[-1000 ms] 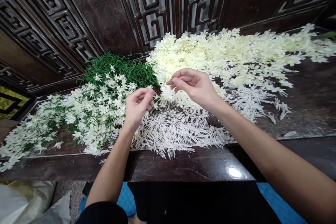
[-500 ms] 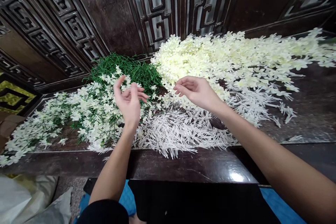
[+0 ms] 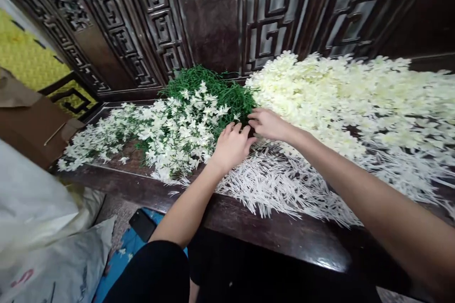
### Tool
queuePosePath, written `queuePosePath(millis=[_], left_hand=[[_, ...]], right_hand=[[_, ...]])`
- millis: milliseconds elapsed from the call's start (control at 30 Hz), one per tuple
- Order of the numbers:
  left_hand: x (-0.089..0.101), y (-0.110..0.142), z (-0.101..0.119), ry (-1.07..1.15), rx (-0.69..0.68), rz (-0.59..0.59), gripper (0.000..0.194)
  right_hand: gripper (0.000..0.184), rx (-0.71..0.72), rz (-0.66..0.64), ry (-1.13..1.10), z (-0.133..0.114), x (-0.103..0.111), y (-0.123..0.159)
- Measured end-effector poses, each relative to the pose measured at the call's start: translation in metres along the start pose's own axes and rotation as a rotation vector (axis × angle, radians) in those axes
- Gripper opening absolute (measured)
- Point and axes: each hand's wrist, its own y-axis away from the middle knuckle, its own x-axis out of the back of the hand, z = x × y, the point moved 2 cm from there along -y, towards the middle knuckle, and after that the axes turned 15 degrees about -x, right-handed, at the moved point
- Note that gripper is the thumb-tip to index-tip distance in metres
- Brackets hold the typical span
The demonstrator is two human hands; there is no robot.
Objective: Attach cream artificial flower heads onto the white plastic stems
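My left hand (image 3: 232, 147) reaches down at the right edge of the white flower sprays (image 3: 177, 132), back upward, its bent fingers slightly apart; no held thing shows in it. Close beside it, fingertips almost meeting, is my right hand (image 3: 269, 124), its fingers curled together over whatever they may hold, which is hidden. Both hands are just in front of a heap of green plastic stems (image 3: 209, 80). Below them spreads a pile of thin white stamen-like pieces (image 3: 270, 182). To the right lies a large heap of loose cream petals (image 3: 309, 90).
All the piles lie on a dark wooden bench (image 3: 256, 232) against a carved wooden back (image 3: 213, 23). At left stand a cardboard box (image 3: 28, 123) and white sacks (image 3: 53, 251). A dark phone (image 3: 142, 224) lies on blue cloth below the bench edge.
Both hands have gone down and come together between the green stems and white pieces; before, they were raised and apart, the left one spread. The view has swung left.
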Motion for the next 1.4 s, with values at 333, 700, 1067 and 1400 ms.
queuePosePath(millis=[333, 700, 1067, 1400], left_hand=[[0.009, 0.003, -0.013, -0.08, 0.216, 0.125, 0.033], [0.02, -0.001, -0.007, 0.133, 0.161, 0.405, 0.026], [0.005, -0.008, 0.01, 1.349, 0.252, 0.55, 0.02], [0.002, -0.008, -0.004, 1.635, 0.533, 0.669, 0.025]], right_hand=[[0.011, -0.118, 0.399, -0.286, -0.008, 0.067, -0.002], [0.021, 0.043, 0.293, -0.309, -0.001, 0.099, 0.059], [0.031, 0.392, 0.062, 0.025, 0.031, 0.045, 0.08], [0.026, 0.182, 0.043, 0.2, 0.055, 0.056, 0.079]])
